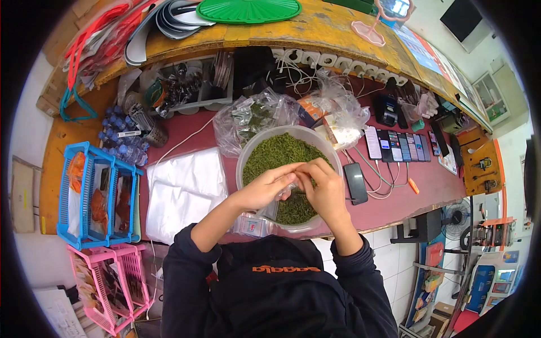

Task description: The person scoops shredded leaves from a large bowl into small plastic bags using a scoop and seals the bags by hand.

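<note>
A round translucent tub [241,169] of shredded green leaves [276,152] stands at the middle of the table. Just over its contents my left hand [270,185] and my right hand [322,183] meet, fingertips pinched together. Between them is what looks like a small clear plastic bag [280,195], mostly covered by the fingers. Whether anything is inside the bag I cannot make out. Close to the tub's front left lies a pack of small clear bags [251,225] with a printed label.
Left of the tub lies a stack of white plastic bags [186,188], beside a blue basket [101,191]. Crumpled clear plastic [248,121] sits behind. At right are a black power bank [355,183] and a row of phones [403,146] with cables.
</note>
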Motion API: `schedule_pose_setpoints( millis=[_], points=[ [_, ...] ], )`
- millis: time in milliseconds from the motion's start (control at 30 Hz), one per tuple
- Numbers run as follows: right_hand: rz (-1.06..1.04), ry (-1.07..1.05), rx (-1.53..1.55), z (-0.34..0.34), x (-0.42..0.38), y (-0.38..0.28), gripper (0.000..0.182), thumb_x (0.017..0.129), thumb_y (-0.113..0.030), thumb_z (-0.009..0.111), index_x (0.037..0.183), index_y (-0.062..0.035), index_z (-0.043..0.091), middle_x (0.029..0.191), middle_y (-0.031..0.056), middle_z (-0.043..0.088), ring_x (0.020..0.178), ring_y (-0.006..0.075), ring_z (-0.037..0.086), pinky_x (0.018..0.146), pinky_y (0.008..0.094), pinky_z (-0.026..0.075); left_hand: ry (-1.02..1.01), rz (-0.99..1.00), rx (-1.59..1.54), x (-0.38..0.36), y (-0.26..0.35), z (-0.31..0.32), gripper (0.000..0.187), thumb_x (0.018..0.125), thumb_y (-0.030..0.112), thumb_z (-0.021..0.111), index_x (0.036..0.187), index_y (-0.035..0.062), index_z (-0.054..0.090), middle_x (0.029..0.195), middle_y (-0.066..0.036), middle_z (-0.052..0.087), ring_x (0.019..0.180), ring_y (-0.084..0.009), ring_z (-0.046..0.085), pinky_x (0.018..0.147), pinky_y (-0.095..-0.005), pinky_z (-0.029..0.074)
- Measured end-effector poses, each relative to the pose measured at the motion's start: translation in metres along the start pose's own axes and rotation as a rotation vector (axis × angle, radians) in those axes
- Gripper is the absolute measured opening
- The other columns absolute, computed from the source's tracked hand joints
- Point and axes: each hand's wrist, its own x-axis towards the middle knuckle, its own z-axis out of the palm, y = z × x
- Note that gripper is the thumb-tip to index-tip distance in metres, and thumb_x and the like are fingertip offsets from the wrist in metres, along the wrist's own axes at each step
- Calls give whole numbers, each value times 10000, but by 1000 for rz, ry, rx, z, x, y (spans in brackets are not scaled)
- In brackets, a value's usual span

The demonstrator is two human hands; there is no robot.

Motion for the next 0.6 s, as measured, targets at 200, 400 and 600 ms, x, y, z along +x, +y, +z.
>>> schedule_pose_setpoints(
  millis=[200, 400, 600],
  points=[
    [-64, -96, 16, 5, -3, -3, 91, 758, -66, 703, 823, -53, 641, 827, 71, 620, 768, 273, 647, 636, 359, 523, 8, 22, -69, -5, -1, 4, 524, 1041, 314, 407, 1476, 41, 303, 962, -11, 554, 728, -78, 481, 655, -221, 426],
    [3, 13, -43, 0, -2, 6, 77, 775, -64, 710, 852, -57, 709, 841, 82, 642, 715, 259, 647, 610, 352, 517, 66, -4, 23, -10, 4, -1, 485, 1036, 301, 412, 1468, 90, 351, 994, -23, 548, 781, -94, 510, 718, -233, 434],
    [269, -72, 403, -11, -10, 10, 80, 725, 0, 776, 755, -18, 704, 712, 40, 609, 587, 87, 556, 532, 230, 432, 520, 415, 838, -27, 16, 7, 127, 845, 124, 693, 937, 38, 707, 813, -95, 623, 707, -184, 617, 653, -277, 477]
  ],
)
